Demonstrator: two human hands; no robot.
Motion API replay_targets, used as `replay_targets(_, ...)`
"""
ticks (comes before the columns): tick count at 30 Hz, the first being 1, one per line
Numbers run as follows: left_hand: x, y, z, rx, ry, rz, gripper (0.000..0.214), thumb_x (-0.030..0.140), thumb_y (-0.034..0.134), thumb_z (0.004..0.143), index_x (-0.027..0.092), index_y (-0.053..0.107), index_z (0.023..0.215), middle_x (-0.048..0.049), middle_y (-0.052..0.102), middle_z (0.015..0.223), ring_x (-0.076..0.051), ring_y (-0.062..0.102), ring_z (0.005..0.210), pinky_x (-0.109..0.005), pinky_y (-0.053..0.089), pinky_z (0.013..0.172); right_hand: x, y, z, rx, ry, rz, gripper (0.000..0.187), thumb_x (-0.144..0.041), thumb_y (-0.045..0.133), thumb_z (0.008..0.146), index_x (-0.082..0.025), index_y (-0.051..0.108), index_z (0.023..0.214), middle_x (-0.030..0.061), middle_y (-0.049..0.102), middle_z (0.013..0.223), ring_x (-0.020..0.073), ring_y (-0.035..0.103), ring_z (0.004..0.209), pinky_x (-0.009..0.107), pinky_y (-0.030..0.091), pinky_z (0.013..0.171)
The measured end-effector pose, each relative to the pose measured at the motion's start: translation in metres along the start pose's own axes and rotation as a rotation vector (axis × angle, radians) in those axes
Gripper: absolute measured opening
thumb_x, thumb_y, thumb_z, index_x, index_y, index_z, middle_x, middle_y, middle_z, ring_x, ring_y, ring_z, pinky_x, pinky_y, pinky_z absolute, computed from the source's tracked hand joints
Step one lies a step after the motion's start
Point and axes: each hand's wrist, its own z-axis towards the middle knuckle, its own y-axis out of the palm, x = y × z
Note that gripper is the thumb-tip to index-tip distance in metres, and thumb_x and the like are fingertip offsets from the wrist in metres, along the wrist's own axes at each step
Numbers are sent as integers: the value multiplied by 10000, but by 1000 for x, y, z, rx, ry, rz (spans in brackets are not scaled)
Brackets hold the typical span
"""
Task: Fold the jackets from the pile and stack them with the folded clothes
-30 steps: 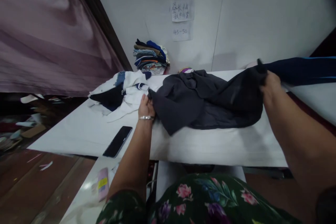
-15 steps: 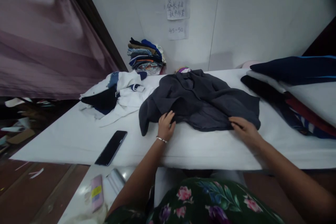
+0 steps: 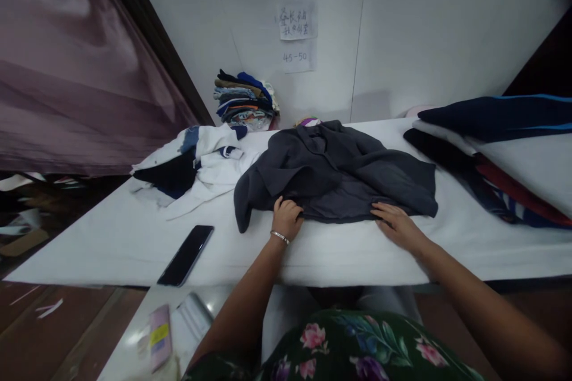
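A dark grey jacket (image 3: pixel 335 172) lies spread on the white table (image 3: pixel 339 253), collar toward the wall. My left hand (image 3: pixel 287 218) rests at its near hem on the left, fingers curled onto the cloth. My right hand (image 3: pixel 395 226) lies at the hem further right, fingers stretched flat against the fabric edge.
A black phone (image 3: pixel 186 246) lies near the table's front left edge. A white and navy garment heap (image 3: pixel 194 164) sits left of the jacket. Folded clothes (image 3: pixel 243 101) are stacked against the wall. Dark blue, black and red garments (image 3: pixel 496 149) lie at the right.
A second ago my hands held the jacket's two ends stretched wide. Since then the jacket has settled on the table and both hands have come down to its near hem.
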Motion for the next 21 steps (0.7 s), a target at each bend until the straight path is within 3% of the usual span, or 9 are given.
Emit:
replay_targets(13, 0, -8, -11, 42, -74, 17, 134, 211, 591, 818, 240, 703, 885, -17, 659, 785, -190, 592, 887, -439, 285, 1049, 4, -14, 13, -110, -74, -113, 423, -310, 446, 867, -224, 596, 1253, 96, 570, 1314, 263, 508, 1211, 473, 418, 985)
replay_targets(21, 3, -22, 11, 26, -64, 51, 169, 252, 541, 891, 231, 692, 963, -24, 672, 823, -172, 602, 847, -380, 332, 961, 7, -12, 17, -96, -14, -164, 546, -180, 457, 771, -211, 539, 1310, 86, 563, 1326, 243, 500, 1227, 444, 413, 1005)
